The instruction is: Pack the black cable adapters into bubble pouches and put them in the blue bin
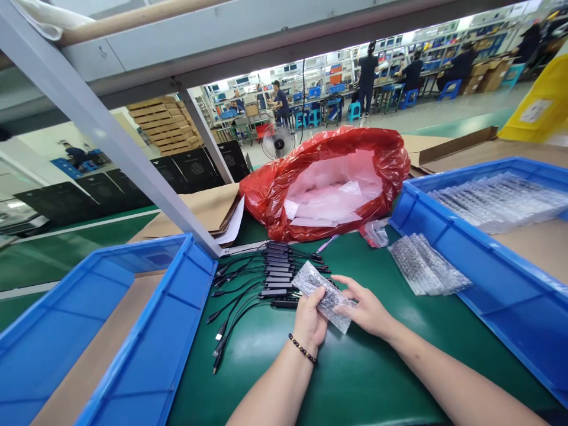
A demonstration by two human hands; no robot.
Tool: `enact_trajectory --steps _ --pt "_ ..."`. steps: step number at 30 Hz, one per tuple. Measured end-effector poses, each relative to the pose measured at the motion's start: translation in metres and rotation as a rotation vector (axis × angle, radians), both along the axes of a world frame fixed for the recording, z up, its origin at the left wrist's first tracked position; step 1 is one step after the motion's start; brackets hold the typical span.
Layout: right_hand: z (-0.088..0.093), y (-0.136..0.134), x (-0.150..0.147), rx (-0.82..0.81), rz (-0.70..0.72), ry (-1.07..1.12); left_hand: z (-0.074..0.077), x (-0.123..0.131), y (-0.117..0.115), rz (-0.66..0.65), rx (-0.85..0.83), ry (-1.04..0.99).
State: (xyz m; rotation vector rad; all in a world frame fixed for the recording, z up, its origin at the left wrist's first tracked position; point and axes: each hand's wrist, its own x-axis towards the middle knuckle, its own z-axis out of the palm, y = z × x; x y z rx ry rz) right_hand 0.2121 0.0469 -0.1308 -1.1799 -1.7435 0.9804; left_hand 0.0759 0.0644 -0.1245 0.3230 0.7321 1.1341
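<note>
A clear bubble-wrap pouch (323, 291) is held tilted between my two hands, above the green work surface (261, 367). My left hand (311, 316), with a beaded bracelet at the wrist, grips its lower left side, thumb on top. My right hand (361, 305) pinches the pouch's right edge with thumb and fingers. Whether something lies inside the pouch is hard to make out. Just behind and left of the hands lies a row of several dark cable adapters (277, 278), their leads fanned to the left. Several bubble-wrapped packs (426, 266) rest at the right.
An open red bag (266, 195) of white pouches stands behind. One blue bin (177, 331) is at left, another (479, 248) at right with rows of wrapped packs (501, 198). A metal post (133, 142) slants down at left. People sit and stand farther back.
</note>
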Motion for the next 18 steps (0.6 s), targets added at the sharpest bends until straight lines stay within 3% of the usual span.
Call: enact_trajectory --steps 4,8,13,18 --pt "-0.007 0.002 0.001 0.148 -0.122 -0.209 -0.001 0.004 -0.006 -0.066 0.045 0.006" --pt "-0.011 0.004 0.005 0.278 -0.029 -0.310 0.001 0.001 -0.005 -0.040 0.087 0.042" --pt "0.002 0.005 0.017 0.152 0.124 -0.189 0.007 -0.005 0.001 -0.047 0.118 0.068" --pt "0.009 0.007 0.020 0.004 0.072 0.080 0.007 -0.002 -0.003 -0.112 0.141 0.133"
